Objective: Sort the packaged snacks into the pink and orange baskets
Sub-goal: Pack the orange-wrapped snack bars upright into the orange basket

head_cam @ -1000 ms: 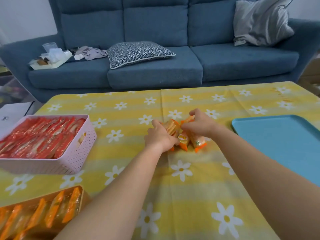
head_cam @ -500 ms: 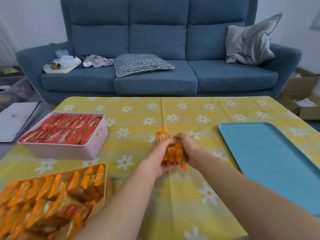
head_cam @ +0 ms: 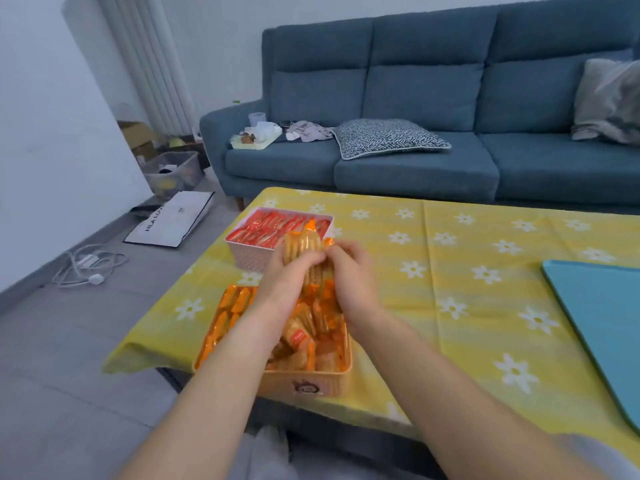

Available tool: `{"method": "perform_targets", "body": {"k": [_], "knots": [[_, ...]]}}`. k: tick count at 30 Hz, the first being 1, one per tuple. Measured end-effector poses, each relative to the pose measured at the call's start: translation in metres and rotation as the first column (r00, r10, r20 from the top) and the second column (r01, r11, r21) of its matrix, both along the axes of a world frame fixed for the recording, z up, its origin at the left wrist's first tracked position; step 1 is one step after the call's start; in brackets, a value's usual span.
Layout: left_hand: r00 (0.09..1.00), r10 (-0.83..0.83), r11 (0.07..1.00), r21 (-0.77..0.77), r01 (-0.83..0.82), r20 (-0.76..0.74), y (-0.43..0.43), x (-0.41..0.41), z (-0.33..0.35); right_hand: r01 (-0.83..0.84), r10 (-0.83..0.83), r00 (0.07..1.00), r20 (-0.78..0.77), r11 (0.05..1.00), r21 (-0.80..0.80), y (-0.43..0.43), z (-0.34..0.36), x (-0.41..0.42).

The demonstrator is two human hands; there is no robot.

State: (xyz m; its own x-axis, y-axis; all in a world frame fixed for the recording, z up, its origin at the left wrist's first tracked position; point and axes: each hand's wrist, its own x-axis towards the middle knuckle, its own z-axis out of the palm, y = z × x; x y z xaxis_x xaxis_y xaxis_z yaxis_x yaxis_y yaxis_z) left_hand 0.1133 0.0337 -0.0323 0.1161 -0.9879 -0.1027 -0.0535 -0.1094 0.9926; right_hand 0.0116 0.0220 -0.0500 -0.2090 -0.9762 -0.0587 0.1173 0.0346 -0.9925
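Observation:
Both hands hold a bundle of orange snack packets (head_cam: 304,242) above the orange basket (head_cam: 311,382), which stands at the table's near left edge and is filled with several orange packets. My left hand (head_cam: 289,282) grips the bundle from the left, and my right hand (head_cam: 349,282) grips it from the right. Just beyond the hands stands the pink basket (head_cam: 249,259), packed with red snack packets (head_cam: 270,226). The lower part of the bundle is hidden between my palms.
A blue tray (head_cam: 595,327) lies at the table's right side on the yellow flowered cloth (head_cam: 450,271). A blue sofa (head_cam: 415,168) stands behind the table. On the floor to the left lie a white cable (head_cam: 86,265), a bag and a plastic bin.
Both hands have lifted the orange packets off the middle of the table and carried them left, over the orange basket. The camera has swung left with them.

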Motion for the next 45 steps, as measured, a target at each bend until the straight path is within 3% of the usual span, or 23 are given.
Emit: {"method": "perform_targets", "body": {"k": [2,3,4,6,7,8,11,15,18,21,25,27,32,36,37,38,40,45], "knots": [[0.978,0.027,1.000,-0.001,-0.027,0.209,0.005,0.026,-0.019,-0.029,0.026,0.992,-0.124,0.999,-0.022,0.005,-0.021,0.021],[0.918,-0.008,0.997,0.068,-0.021,0.395,0.008,0.039,-0.033,-0.061,0.051,0.956,-0.288,0.998,-0.026,0.008,-0.037,0.028],[0.810,-0.088,0.983,0.184,-0.025,0.580,0.012,0.048,-0.044,-0.090,0.065,0.847,-0.528,0.996,-0.022,0.011,-0.054,0.031],[0.581,-0.209,0.953,0.298,-0.061,0.786,0.016,0.060,-0.061,-0.079,0.036,0.442,-0.896,0.997,0.001,0.018,-0.078,0.024],[0.515,-0.204,0.963,0.265,-0.047,0.832,0.018,0.064,-0.063,-0.078,0.013,0.298,-0.955,0.997,-0.011,0.020,-0.085,0.019],[0.489,-0.167,0.979,0.204,-0.023,0.856,0.019,0.067,-0.063,-0.086,0.010,0.243,-0.970,0.996,-0.011,0.021,-0.088,0.012],[0.488,-0.100,0.994,0.070,0.079,0.867,0.018,0.074,-0.061,-0.125,0.106,0.321,-0.941,0.990,0.068,0.020,-0.087,-0.011],[0.455,-0.220,0.972,0.155,0.176,0.863,0.014,0.085,-0.060,-0.158,0.096,0.489,-0.867,0.987,0.020,0.016,-0.068,-0.021],[0.533,-0.265,0.961,0.178,0.210,0.804,0.007,0.095,-0.060,-0.223,0.022,0.534,-0.845,0.968,-0.116,0.016,-0.057,-0.014],[0.627,-0.186,0.980,0.096,0.175,0.757,0.004,0.104,-0.056,-0.309,0.016,0.559,-0.829,0.932,-0.191,0.017,-0.055,-0.006],[0.863,0.015,0.999,-0.036,0.003,0.506,0.000,0.115,-0.048,-0.387,0.084,0.597,-0.798,0.901,-0.194,0.010,-0.053,0.001],[0.928,0.075,0.997,-0.042,-0.064,0.366,0.000,0.119,-0.044,-0.441,0.136,0.605,-0.785,0.878,-0.188,0.007,-0.052,0.005],[0.987,-0.002,1.000,-0.020,0.005,0.160,0.008,0.101,-0.036,-0.571,0.322,0.618,-0.717,0.811,-0.129,0.008,-0.040,0.021],[0.999,-0.031,1.000,0.001,0.031,0.009,0.009,0.086,-0.033,-0.535,0.310,0.638,-0.705,0.837,-0.115,0.005,-0.045,0.024],[0.997,0.003,1.000,-0.010,-0.002,0.078,0.007,0.086,-0.036,-0.499,0.297,0.663,-0.687,0.860,-0.109,0.004,-0.044,0.021],[0.969,0.051,0.998,-0.055,-0.039,0.243,0.004,0.089,-0.039,-0.459,0.276,0.693,-0.666,0.881,-0.113,0.003,-0.043,0.017],[0.814,0.073,0.994,-0.106,-0.014,0.577,-0.001,0.093,-0.048,-0.386,0.226,0.749,-0.623,0.913,-0.133,0.003,-0.041,0.011],[0.441,-0.207,0.978,0.189,0.084,0.873,0.006,0.075,-0.052,-0.307,0.211,0.837,-0.506,0.945,-0.113,0.005,-0.039,0.005]]}}
